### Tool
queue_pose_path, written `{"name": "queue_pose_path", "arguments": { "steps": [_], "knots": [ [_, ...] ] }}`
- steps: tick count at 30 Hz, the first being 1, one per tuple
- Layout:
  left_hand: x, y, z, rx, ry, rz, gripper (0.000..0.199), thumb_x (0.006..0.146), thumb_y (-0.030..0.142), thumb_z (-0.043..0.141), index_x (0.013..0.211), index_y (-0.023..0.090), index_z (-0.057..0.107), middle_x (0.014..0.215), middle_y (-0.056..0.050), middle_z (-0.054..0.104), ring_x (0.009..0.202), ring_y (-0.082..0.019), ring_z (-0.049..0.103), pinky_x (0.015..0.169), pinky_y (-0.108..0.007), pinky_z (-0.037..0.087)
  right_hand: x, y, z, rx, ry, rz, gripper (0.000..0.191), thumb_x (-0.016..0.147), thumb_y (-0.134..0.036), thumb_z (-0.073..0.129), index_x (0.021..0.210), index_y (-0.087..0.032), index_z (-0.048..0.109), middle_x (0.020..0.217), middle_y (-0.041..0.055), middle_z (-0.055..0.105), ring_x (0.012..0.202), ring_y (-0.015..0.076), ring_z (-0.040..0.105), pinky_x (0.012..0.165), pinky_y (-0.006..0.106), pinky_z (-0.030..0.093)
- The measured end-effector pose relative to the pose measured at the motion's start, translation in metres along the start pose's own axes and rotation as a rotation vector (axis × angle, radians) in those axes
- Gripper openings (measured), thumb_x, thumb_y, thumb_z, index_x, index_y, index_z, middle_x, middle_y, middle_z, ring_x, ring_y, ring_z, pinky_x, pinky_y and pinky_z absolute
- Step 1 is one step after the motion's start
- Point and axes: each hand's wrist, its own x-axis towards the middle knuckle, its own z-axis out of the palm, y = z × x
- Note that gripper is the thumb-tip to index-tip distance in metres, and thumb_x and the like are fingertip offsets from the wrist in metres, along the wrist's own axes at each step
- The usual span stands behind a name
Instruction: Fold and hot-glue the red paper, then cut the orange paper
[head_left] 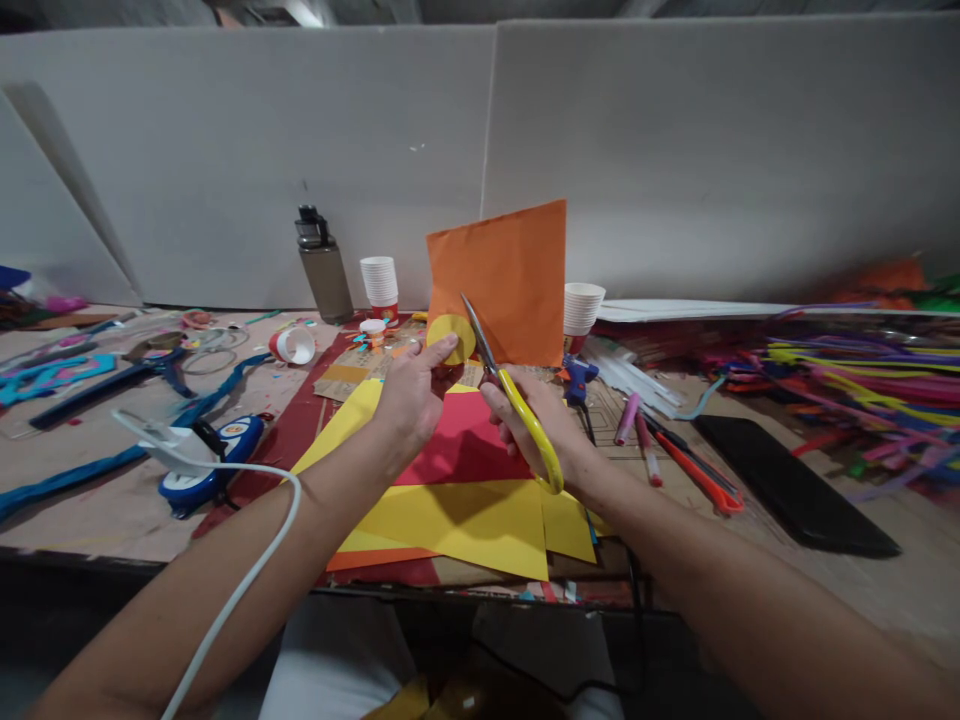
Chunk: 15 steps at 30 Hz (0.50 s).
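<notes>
My left hand [421,385] pinches a yellow paper disc [459,345] flat against the lower left of an orange paper sheet [517,275], which stands upright above the table. In my right hand [536,415] is a pair of scissors [536,430] with yellow handles. Their blades point up and to the left, right beside the disc's edge. Whether the blades are parted is hard to make out. Below both hands lie a red sheet [465,440] and several yellow sheets [457,520].
A dark bottle [324,275], stacked paper cups [379,285] and a tipped cup [294,345] stand at the back left. Rightward lie a blue glue gun [579,378], markers [628,418], a red cutter [697,470], a black phone-like slab [795,485] and pipe cleaners [885,385]. A white cable [259,590] crosses my left forearm.
</notes>
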Motion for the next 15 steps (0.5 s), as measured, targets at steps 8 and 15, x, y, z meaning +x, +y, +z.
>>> {"name": "queue_pose_path", "arguments": {
  "steps": [8,15],
  "knots": [
    [-0.0020,0.0035,0.0014,0.010,-0.008,0.000,0.017,0.065,0.013,0.076,0.078,0.015,0.065,0.071,0.000,0.069,0.063,-0.010,0.063,0.064,-0.024,0.048,-0.0019,0.0005,-0.0009,-0.014,0.027,-0.007,0.029,0.087,-0.049,0.054,0.076,-0.022,0.047,0.064,-0.0011,0.053,0.051,0.0113,0.047,0.044,0.024,0.039],
    [-0.0019,0.0047,0.0026,0.011,0.017,-0.002,0.018,0.064,0.011,0.075,0.078,0.014,0.064,0.072,0.000,0.070,0.062,-0.010,0.063,0.063,-0.024,0.049,-0.0028,0.0037,-0.0026,-0.019,0.012,0.000,0.031,0.088,-0.052,0.051,0.081,-0.022,0.051,0.064,-0.0005,0.053,0.051,0.0114,0.047,0.044,0.024,0.040]
  ]
}}
